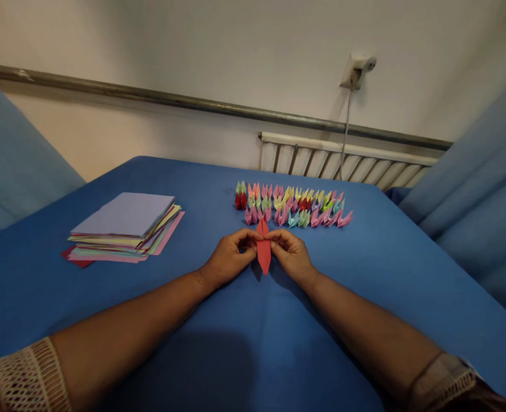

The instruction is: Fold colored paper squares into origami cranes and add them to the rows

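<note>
"In the head view, what is happening?"

"The left hand (pixel 234 252) and the right hand (pixel 293 254) are both pinching one red folded paper (pixel 264 257), each from its own side. It is pointing lengthwise toward the rows of paper figures (pixel 293 204), on their near side."

"And which step is this?"

"In my judgement, the two hands are shaping a fold; the next move is probably calling for a steady pinch and an exact crease."

"Are any containers holding things?"

"I am seeing none: the rows are standing openly on the blue table (pixel 355 274), and the paper stack (pixel 126 214) is lying left of the rows."
</note>
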### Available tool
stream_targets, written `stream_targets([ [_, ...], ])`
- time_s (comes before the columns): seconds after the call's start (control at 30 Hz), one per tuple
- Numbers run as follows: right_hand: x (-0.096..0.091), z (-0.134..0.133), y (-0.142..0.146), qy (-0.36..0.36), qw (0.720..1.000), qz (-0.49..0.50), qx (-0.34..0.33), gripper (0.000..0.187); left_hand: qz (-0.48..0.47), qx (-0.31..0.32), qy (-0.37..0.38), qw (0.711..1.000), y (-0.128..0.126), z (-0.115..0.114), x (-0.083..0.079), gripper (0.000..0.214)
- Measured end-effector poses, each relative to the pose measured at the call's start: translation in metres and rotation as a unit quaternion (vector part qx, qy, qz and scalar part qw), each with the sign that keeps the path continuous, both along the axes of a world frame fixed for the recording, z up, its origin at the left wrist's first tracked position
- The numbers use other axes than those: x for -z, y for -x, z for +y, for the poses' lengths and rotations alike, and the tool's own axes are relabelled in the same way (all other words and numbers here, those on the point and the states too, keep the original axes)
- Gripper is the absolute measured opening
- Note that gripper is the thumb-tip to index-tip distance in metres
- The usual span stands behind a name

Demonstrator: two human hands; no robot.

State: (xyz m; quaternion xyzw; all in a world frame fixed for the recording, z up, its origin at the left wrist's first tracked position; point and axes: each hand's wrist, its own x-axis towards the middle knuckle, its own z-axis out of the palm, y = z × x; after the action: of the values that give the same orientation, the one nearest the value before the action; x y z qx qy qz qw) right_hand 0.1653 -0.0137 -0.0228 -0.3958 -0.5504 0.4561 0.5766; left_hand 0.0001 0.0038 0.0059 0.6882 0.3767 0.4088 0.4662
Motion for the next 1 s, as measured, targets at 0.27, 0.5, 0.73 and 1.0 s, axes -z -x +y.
stream_targets([
  [0.27, -0.001, 0.000, 0.004, 0.022, 0.999, 0.009, 0.025, 0.023, -0.001, -0.029, 0.005, 1.000, 0.000, 0.001, -0.002, 0.021],
  [0.5, -0.004, -0.001, 0.007, 0.025, 0.998, 0.009, 0.058, 0.032, -0.010, -0.057, 0.055, 0.997, -0.004, -0.001, -0.003, 0.021],
  [0.73, -0.011, 0.001, 0.005, 0.094, 0.993, 0.069, 0.008, 0.043, -0.020, -0.058, 0.044, 0.997, -0.004, 0.000, 0.002, 0.021],
  [1.0, -0.008, -0.001, 0.002, 0.077, 0.997, 0.020, -0.012, 0.033, -0.062, -0.014, 0.112, 0.992, -0.004, -0.002, -0.001, 0.030],
])
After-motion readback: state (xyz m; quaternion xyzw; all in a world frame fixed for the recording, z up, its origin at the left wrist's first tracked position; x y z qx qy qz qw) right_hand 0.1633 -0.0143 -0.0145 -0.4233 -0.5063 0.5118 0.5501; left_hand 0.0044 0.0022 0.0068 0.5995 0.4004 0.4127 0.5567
